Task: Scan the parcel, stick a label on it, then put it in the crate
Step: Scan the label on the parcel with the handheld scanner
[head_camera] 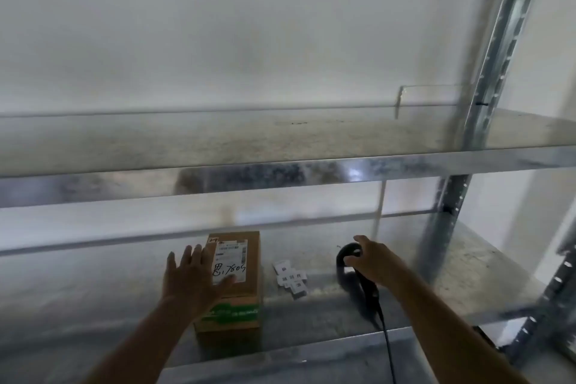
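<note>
A brown cardboard parcel (246, 262) with a white shipping label and green print on its front stands on the lower shelf (93, 299). My left hand (191, 274) hovers over its left top edge, fingers spread, holding nothing. To the right, my right hand (369, 260) rests on the head of a black handheld scanner (350, 271) whose cable runs down toward me. Several small white labels (291, 277) lie on the shelf between parcel and scanner. No crate is in view.
A metal rack fills the view. The upper shelf (280, 140) lies just above the hands, with its steel front beam (280, 174) overhanging. A slotted upright post (486, 97) stands at the right. A white wall is behind.
</note>
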